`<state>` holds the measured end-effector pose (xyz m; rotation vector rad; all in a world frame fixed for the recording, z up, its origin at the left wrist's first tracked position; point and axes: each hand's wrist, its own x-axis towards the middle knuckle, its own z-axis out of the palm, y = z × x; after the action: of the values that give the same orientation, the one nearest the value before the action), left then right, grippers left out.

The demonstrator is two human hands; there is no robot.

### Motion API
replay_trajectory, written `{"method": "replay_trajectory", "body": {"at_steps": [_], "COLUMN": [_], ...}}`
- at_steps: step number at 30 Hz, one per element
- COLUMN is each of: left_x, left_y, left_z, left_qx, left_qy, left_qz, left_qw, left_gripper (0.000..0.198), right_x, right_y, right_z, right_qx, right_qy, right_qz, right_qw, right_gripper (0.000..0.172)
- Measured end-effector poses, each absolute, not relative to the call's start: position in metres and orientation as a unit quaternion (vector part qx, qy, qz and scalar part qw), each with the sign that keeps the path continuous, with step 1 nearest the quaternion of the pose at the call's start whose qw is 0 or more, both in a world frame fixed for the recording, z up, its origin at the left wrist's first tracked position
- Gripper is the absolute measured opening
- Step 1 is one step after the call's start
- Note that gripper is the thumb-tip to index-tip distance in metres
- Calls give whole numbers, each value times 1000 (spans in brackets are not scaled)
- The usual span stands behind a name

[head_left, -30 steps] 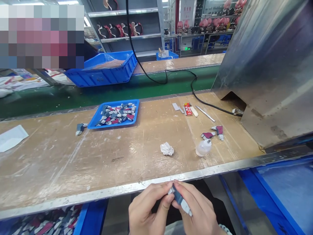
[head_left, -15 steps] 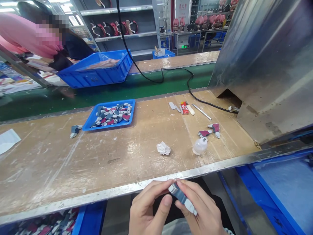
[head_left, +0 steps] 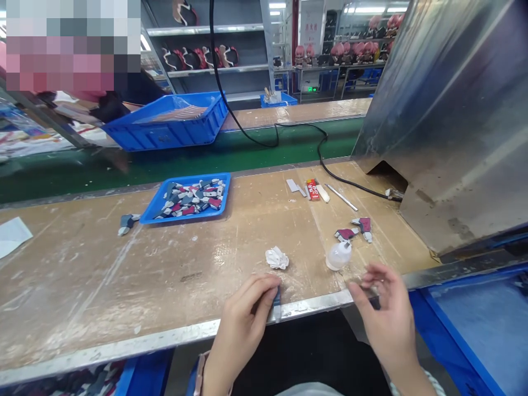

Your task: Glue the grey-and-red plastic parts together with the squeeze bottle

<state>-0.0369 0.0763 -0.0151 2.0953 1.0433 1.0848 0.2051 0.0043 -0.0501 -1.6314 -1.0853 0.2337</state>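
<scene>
Head view: left hand [head_left: 242, 324] gripping navy plastic part [head_left: 276, 306] at bench edge [head_left: 313, 301]; right hand [head_left: 385, 313] half-open, empty, near squeeze bottle [head_left: 339, 256].

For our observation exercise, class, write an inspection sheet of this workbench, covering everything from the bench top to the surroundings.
Surface: worn, scuffed wooden bench with a metal front edge.
Job's things: dark blue part in the left hand; blue tray of painted parts; two loose parts nearby.
Clutter: crumpled tissue, clear squeeze bottle, paper sheet.
Hands: left hand grips the part; right hand open, holding nothing, nearest the bottle.
Cables: black cable runs to the steel housing.
Surroundings: green conveyor, blue crate, co-worker, shelving.
</scene>
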Motion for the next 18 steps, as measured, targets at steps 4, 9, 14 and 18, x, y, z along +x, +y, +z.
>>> {"method": "replay_trajectory", "body": {"at_steps": [4, 9, 14, 18], "left_x": [-36, -36, -38, -36], "left_y": [74, 65, 62, 61], "left_z": [-19, -22, -36, -42], "left_qx": [777, 780, 771, 771], "left_qy": [401, 428, 466, 458], "left_qz": [389, 385, 423, 440], "left_qw": [291, 246, 97, 48], "left_gripper": [18, 20, 28, 13], "right_x": [213, 207, 210, 205], "right_y": [33, 56, 49, 33], "right_z": [-35, -30, -42, -51], "right_qx": [-710, -698, -706, -649], "right_qy": [-471, -527, -493, -446], "right_qz": [127, 160, 257, 311], "right_qw": [508, 458, 440, 532], "right_gripper": [64, 46, 48, 55]}}
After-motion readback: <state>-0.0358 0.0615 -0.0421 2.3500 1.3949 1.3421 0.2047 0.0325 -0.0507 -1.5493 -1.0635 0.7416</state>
